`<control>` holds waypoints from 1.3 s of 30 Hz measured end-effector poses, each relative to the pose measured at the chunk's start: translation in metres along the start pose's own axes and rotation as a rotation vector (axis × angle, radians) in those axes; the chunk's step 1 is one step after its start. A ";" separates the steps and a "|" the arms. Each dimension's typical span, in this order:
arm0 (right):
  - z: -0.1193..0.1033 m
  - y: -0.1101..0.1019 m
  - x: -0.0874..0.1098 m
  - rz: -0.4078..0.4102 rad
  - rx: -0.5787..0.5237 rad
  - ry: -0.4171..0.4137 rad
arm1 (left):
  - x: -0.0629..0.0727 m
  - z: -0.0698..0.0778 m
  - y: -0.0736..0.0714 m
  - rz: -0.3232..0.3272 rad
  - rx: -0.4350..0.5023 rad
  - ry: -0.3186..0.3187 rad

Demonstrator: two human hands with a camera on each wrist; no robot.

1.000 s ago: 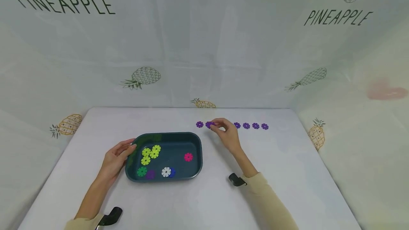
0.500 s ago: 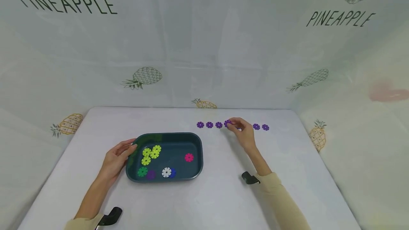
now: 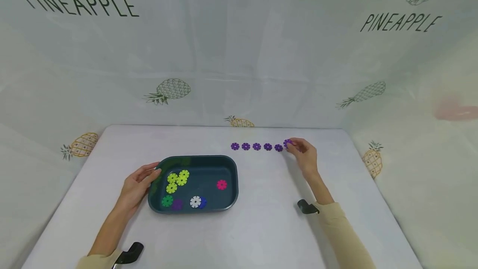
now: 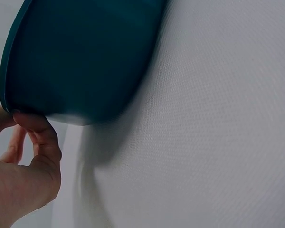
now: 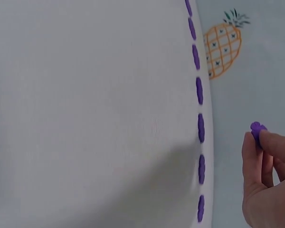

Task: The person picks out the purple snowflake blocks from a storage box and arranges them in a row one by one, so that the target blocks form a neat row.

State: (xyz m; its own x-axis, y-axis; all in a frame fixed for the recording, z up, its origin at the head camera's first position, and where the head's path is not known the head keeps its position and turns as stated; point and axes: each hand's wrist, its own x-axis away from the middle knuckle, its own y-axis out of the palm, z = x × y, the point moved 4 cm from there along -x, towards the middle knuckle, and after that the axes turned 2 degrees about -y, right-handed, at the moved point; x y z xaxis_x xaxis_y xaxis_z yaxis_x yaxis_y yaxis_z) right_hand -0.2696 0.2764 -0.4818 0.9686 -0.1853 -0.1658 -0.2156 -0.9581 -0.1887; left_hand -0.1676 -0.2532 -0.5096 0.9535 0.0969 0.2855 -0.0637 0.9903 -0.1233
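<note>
In the head view my left hand [image 3: 136, 190] grips the left rim of a dark teal tray [image 3: 231, 165]; the left wrist view shows the thumb and a finger at the tray's edge [image 4: 85, 61]. Between thumb and fingertips my right hand [image 3: 306, 159] pinches a purple notched plastic disc [image 3: 287, 143], held above the table; the same disc [image 5: 256, 132] shows at the fingertips in the right wrist view. Left of that hand runs a straight row of purple discs [image 3: 256, 147] lying flat. The right end of the row is hidden behind the hand in the head view.
Inside the tray lie several yellow discs [image 3: 181, 180], a pink one [image 3: 222, 184], a green one [image 3: 167, 201], a purple one [image 3: 177, 204], and a white disc [image 3: 195, 201] overlapping a blue one [image 3: 203, 202]. A pineapple-print cloth [image 3: 239, 61] hangs behind the white table [image 3: 261, 227].
My right hand has moved rightward along the row with a purple disc in its fingertips, uncovering more discs behind it. The left hand and the tray have stayed in place.
</note>
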 end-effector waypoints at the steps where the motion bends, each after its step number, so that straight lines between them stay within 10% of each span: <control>1: -0.003 -0.003 0.001 0.005 -0.008 0.014 | 0.000 0.000 0.000 0.001 0.001 0.000; 18: 0.027 -0.069 -0.015 0.194 -0.084 0.125 | 0.000 0.002 -0.002 0.003 0.011 0.004; 39: 0.047 -0.110 -0.025 0.179 0.438 0.181 | 0.000 -0.003 -0.001 0.020 0.022 0.000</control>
State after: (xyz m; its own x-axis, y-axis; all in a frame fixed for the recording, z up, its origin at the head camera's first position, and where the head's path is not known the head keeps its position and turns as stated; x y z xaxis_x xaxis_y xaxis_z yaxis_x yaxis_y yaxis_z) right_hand -0.2756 0.3969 -0.5027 0.9093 -0.4102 -0.0695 -0.3742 -0.7334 -0.5676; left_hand -0.1665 -0.2546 -0.5122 0.9519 0.1164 0.2833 -0.0888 0.9901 -0.1083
